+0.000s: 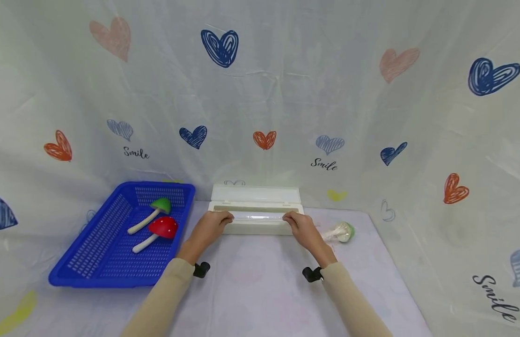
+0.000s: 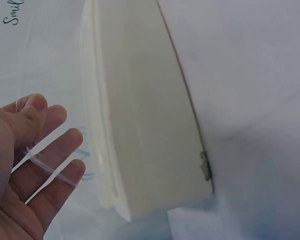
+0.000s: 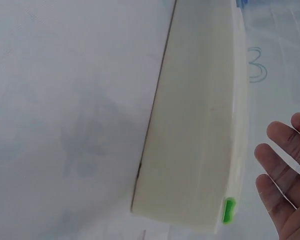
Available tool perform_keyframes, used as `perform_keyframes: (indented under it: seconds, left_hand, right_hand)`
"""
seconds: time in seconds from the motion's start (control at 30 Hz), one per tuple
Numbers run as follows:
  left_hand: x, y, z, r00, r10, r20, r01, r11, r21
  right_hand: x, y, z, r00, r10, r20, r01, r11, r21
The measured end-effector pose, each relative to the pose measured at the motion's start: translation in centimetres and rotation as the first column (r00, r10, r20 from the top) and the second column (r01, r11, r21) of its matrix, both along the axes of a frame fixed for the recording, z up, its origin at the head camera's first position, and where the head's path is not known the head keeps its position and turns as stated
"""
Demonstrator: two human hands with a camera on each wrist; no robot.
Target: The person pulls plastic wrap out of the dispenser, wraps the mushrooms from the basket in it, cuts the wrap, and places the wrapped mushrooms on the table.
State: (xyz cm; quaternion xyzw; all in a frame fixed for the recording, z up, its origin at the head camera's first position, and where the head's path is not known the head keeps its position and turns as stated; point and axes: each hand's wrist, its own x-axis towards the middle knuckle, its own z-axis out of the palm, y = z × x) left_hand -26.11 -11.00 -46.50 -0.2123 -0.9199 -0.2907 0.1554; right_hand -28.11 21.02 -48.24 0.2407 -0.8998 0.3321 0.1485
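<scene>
A long white cling film dispenser (image 1: 256, 229) lies at the back of the table, its lid (image 1: 255, 193) raised against the curtain. Clear cling film (image 1: 258, 216) stretches across the opening between both hands. My left hand (image 1: 209, 227) pinches the film's left end between thumb and forefinger, the other fingers spread; a strand of film (image 2: 52, 170) crosses them in the left wrist view. At the other end my right hand (image 1: 303, 229) pinches the film; its thumb and forefinger are mostly cut off in the right wrist view, where a green tab (image 3: 229, 210) shows on the dispenser's end.
On the left stands a blue plastic basket (image 1: 83, 255) holding a green-capped toy mushroom (image 1: 160, 205) and a red-capped toy mushroom (image 1: 163, 227). A film-wrapped mushroom with a green cap (image 1: 345, 231) lies right of the right hand. A heart-patterned curtain (image 1: 285, 103) rises behind the table.
</scene>
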Motion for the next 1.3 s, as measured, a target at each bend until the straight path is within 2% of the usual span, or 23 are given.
perform_keyframes:
  seconds: [0.37,0.57,0.67,0.9,1.17,1.3]
  left_hand:
    - [0.5,-0.3,1.4,0.999,-0.033,-0.001,0.033,0.999,-0.037]
    - [0.6,-0.4,2.3,0.999,-0.030,-0.014,0.029,0.998,-0.053]
    - [0.9,-0.4,2.4,1.000,-0.028,-0.013,0.027,0.998,-0.064]
    - [1.6,-0.4,2.4,0.999,-0.037,-0.035,0.036,0.999,-0.024]
    - [2.0,-0.3,3.0,0.998,-0.038,-0.042,0.036,0.999,-0.034]
    - [2.3,-0.3,3.1,0.996,-0.049,-0.072,0.046,0.998,-0.033]
  right_hand:
    - [0.7,0.4,0.9,0.999,0.006,-0.047,-0.006,1.000,-0.001]
    - [0.8,0.5,1.6,0.997,0.018,-0.081,-0.019,1.000,-0.014]
    - [1.0,0.5,1.7,0.996,0.014,-0.083,-0.015,1.000,-0.006]
    - [1.5,0.5,1.9,0.992,0.031,-0.123,-0.035,0.999,-0.027]
    - [1.7,0.8,2.3,0.987,0.042,-0.152,-0.047,0.998,-0.030]
    - [2.2,1.0,2.6,0.988,0.046,-0.150,-0.051,0.998,-0.033]
